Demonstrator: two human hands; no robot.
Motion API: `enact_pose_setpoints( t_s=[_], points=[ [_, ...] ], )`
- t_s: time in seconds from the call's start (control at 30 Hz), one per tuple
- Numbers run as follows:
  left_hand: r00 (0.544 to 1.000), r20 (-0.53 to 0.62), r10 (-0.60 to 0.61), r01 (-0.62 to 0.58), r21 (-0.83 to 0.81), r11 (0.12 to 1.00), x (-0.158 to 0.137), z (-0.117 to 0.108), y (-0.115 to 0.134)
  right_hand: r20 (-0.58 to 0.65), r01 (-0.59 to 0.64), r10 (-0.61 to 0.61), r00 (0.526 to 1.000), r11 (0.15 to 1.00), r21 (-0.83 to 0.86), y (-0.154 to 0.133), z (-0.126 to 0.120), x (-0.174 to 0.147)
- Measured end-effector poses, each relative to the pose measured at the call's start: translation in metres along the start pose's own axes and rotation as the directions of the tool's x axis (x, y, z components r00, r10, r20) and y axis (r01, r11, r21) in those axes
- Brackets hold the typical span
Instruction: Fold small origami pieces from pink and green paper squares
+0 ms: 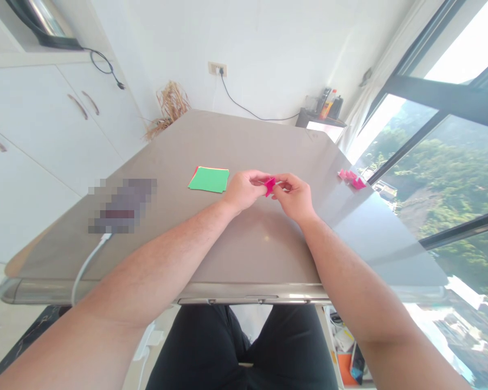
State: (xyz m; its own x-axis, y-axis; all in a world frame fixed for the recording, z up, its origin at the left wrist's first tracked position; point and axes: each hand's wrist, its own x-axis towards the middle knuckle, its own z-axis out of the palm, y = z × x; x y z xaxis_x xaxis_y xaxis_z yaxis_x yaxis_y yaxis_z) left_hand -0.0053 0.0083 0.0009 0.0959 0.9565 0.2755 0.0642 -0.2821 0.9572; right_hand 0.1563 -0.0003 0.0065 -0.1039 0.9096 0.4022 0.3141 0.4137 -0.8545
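With left hand (243, 191) and right hand (297, 197), pinches small bright-pink folded paper piece (270, 186) between fingers; near flat green-topped paper stack (209, 180).

The small folded paper piece (270, 186) is vivid magenta. In the paper stack (209, 180), the top sheet is plain bright green, with slivers of red and pale yellow at the edges. The folded paper pieces (351, 178) by the window are pink, from pale to hot. The tabletop (244, 146) is plain taupe, washed bluish grey at right. The trousers (195, 352) are solid black; the wall (268, 49) and cabinet doors (24, 108) white. The dried stalks (173, 103) are straw-coloured, the charging cable (83, 265) white, the wall cord (264, 119) black, the trees (463, 162) green.
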Motion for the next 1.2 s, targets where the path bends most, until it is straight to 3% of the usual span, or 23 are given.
enact_pose_setpoints(
  t_s=[0.43,0.63,0.83,1.2],
  points=[
    [0.986,-0.155,0.058,-0.005,0.326,0.945,-0.003,0.008,0.004,-0.081,0.087,-0.095,0.992,0.991,-0.101,0.004,0.010,0.003],
    [0.983,-0.131,0.128,-0.072,0.366,0.928,-0.002,0.008,0.003,-0.066,0.107,-0.114,0.991,0.989,-0.099,0.002,0.012,0.002],
    [0.959,-0.193,0.209,-0.104,0.447,0.888,0.001,0.011,-0.002,-0.091,0.032,-0.057,0.994,0.967,-0.252,0.004,0.015,0.005],
    [0.958,-0.239,0.158,-0.050,0.406,0.913,-0.004,0.012,0.005,-0.142,-0.035,-0.014,0.990,0.942,-0.333,0.007,0.018,0.007]
  ],
)
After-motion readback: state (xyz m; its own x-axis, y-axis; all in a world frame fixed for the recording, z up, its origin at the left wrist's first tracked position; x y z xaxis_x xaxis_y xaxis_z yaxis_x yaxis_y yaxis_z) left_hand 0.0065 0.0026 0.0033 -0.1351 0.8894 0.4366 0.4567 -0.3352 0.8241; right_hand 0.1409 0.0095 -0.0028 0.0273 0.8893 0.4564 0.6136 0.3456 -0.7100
